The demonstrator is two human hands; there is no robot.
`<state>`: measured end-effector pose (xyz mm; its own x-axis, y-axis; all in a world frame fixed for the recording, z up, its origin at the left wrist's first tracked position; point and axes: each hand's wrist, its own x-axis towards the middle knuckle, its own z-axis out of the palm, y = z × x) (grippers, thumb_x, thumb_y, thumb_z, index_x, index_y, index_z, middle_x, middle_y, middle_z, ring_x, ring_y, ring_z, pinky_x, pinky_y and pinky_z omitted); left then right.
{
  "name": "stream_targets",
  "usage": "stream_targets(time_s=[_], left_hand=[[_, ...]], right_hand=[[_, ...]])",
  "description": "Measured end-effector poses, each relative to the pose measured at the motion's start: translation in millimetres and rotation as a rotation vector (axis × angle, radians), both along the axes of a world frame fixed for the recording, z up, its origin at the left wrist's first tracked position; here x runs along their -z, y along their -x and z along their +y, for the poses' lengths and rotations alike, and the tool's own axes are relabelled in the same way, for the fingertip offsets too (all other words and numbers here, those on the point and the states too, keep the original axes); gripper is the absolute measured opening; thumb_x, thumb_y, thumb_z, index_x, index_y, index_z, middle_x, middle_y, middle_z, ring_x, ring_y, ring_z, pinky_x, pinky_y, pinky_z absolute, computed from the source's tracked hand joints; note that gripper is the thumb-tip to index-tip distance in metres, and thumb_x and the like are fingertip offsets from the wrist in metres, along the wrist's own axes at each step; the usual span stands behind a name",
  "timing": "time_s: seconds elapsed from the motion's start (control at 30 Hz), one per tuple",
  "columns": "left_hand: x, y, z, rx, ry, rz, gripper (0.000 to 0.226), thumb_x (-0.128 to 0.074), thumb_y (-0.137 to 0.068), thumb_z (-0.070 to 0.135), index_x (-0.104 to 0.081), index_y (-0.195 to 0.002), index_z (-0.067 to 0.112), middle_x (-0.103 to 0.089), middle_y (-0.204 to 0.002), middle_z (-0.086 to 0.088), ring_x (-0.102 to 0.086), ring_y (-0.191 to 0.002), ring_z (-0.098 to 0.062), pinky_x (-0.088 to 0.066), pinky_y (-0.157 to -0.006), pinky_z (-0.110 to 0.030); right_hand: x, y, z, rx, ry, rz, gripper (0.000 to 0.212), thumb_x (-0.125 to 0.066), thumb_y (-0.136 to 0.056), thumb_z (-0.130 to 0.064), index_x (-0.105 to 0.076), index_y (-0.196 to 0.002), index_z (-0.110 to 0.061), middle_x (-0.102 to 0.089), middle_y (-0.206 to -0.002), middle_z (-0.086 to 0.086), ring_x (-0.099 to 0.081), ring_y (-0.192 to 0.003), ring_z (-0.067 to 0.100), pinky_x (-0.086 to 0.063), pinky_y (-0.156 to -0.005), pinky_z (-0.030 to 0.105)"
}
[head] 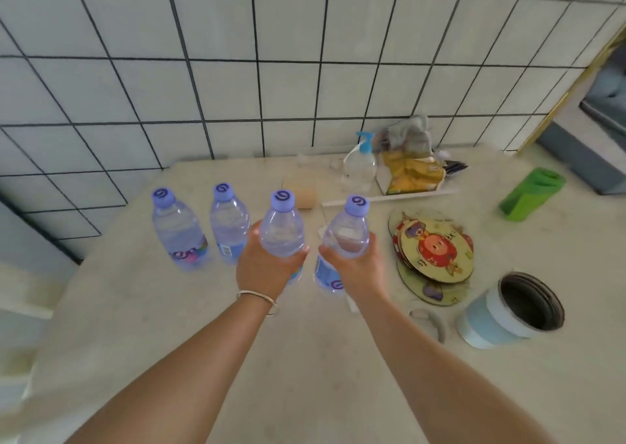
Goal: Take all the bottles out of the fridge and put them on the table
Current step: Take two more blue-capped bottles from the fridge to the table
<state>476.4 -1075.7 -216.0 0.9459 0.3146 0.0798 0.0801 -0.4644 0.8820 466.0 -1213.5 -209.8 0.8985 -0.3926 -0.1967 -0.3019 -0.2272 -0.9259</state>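
While white tiles back the pale table (305, 359), two clear bottles (179, 230) stand, purple-capped, labels blurred. Left hand (267, 267) grips a third bottle (283, 230); right hand (359, 267) grips a fourth bottle (345, 237), perhaps not set down.

My arms are bare to the elbow, no sleeves showing. A thin silver bangle (257, 297) circles my left wrist (hanging loose toward four o'clock); my right wrist wears nothing.

Four water bottles were present: one within the left hand's fingers (298, 252), one within the right hand's fingers (325, 250), and two standing beyond the left fingertips.
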Motion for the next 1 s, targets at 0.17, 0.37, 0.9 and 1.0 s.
stream_targets(time_s=[0.17,0.37,0.9,1.0], left_hand=[[31.2,-53.9,-5.2,0.064,-0.201,-0.07,0.027,-0.058,-0.085,0.033,-0.047,-0.097,0.011,-0.055,-0.075,-0.001,-0.057,-0.072,-0.017,-0.035,-0.069,-0.024],[51.7,-86.9,-9.4,0.057,-0.223,0.096,0.021,-0.062,-0.072,0.029,-0.048,-0.077,0.015,-0.047,-0.067,0.002,-0.056,-0.074,-0.019,-0.032,-0.07,-0.023],[56.8,-87.7,-7.5,0.022,0.011,0.068,0.029,-0.066,-0.051,0.026,-0.047,-0.065,0.008,-0.048,-0.057,0.0,-0.046,-0.051,-0.022,-0.036,-0.049,-0.027],[57.1,-69.4,-11.6,-0.048,0.087,0.113,0.062,-0.074,-0.051,0.039,-0.052,-0.098,0.004,-0.062,-0.089,-0.009,-0.062,-0.088,-0.032,-0.05,-0.072,-0.037]], right_hand=[[20.5,-55.2,-4.0,-0.06,-0.027,0.028,0.062,-0.079,-0.045,-0.04,-0.05,-0.099,-0.03,-0.065,-0.095,-0.009,-0.065,-0.088,0.013,-0.055,-0.079,0.04],[37.0,-87.5,2.4,-0.085,0.026,0.093,0.058,-0.082,-0.053,-0.03,-0.052,-0.103,-0.022,-0.06,-0.086,-0.012,-0.063,-0.085,0.014,-0.048,-0.065,0.027],[41.4,-81.7,-1.1,-0.227,0.035,0.051,0.074,-0.084,-0.062,-0.031,-0.04,-0.121,-0.022,-0.053,-0.107,-0.011,-0.054,-0.097,0.009,-0.039,-0.074,0.02],[43.9,-70.2,-9.5,-0.226,0.056,0.18,0.092,-0.08,-0.068,-0.031,-0.026,-0.141,-0.015,-0.048,-0.133,-0.001,-0.05,-0.12,0.018,-0.04,-0.084,0.024]])
